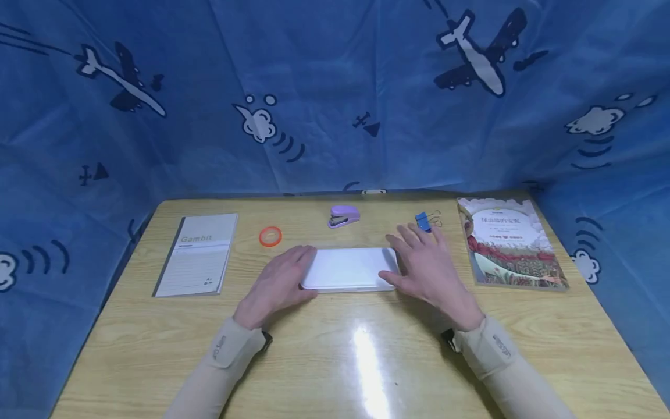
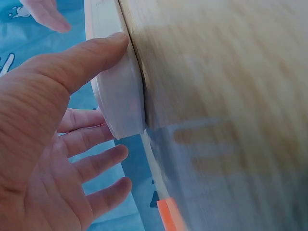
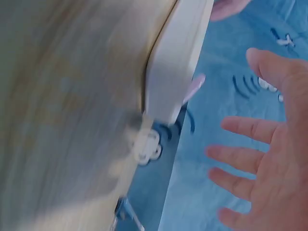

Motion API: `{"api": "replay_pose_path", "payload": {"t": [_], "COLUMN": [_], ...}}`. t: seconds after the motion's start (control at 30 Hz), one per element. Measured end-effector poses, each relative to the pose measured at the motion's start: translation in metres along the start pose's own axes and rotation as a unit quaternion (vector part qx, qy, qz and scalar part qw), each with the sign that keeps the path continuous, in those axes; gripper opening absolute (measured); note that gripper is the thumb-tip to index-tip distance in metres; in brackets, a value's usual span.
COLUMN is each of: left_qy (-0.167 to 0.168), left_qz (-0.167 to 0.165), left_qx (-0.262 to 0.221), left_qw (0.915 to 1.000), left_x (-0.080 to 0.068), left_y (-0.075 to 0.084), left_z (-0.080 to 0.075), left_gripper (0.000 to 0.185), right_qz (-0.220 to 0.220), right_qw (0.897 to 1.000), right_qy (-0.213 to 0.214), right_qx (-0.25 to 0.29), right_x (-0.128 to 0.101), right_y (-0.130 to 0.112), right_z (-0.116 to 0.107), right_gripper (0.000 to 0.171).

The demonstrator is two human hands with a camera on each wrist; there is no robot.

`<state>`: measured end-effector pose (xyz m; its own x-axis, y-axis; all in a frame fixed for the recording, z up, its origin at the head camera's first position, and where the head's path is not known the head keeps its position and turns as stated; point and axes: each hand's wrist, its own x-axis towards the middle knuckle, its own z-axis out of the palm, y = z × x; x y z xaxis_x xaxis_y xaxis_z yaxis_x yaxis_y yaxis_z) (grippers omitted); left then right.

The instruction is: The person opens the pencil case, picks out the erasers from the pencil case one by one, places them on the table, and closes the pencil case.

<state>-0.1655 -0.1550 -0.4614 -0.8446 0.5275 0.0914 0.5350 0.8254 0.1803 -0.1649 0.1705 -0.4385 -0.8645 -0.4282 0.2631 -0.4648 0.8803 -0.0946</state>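
Note:
A flat white case [image 1: 348, 269] lies in the middle of the wooden table [image 1: 335, 355]. My left hand [image 1: 293, 273] rests at its left end. In the left wrist view the left hand [image 2: 57, 125] has spread fingers, and its straight thumb touches the rim of the case [image 2: 118, 96]. My right hand [image 1: 403, 259] hovers at the right end with straight, spread fingers. In the right wrist view the right hand [image 3: 269, 163] is apart from the case [image 3: 175, 62]. Neither hand holds anything.
Behind the case lie an orange tape ring [image 1: 270, 236], a purple stapler [image 1: 344, 216] and a blue binder clip [image 1: 424, 221]. A grey notebook [image 1: 196, 253] lies at the left, a picture book [image 1: 510, 241] at the right. Blue cloth with aeroplanes [image 1: 335, 99] walls the table.

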Motion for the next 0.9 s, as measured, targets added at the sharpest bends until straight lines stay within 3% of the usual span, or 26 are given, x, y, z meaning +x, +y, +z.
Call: {"api": "replay_pose_path", "payload": {"t": [0.3,0.57,0.77,0.9], "left_qy": [0.001,-0.005,0.018,0.014], "left_qz": [0.0,-0.009,0.015,0.018], "left_qx": [-0.008,-0.01,-0.016,-0.025], "left_qw": [1.0,0.9999,0.9996,0.9994], "left_x": [0.0,-0.002,-0.002,-0.003], "left_y": [-0.001,0.0,0.0,-0.002], "left_z": [0.0,-0.001,-0.001,-0.001], "left_gripper": [0.083,0.09,0.085,0.082], "right_qz": [-0.051,-0.097,-0.105,-0.117], "right_qw": [0.999,0.993,0.99,0.987], "right_qy": [-0.015,-0.051,-0.037,-0.019], "right_qx": [0.01,-0.037,-0.083,-0.108], "right_x": [0.006,0.016,0.017,0.019], "right_y": [-0.031,-0.054,-0.068,-0.073], "right_z": [0.002,0.007,0.011,0.013], "right_gripper": [0.065,0.054,0.043,0.032]}}
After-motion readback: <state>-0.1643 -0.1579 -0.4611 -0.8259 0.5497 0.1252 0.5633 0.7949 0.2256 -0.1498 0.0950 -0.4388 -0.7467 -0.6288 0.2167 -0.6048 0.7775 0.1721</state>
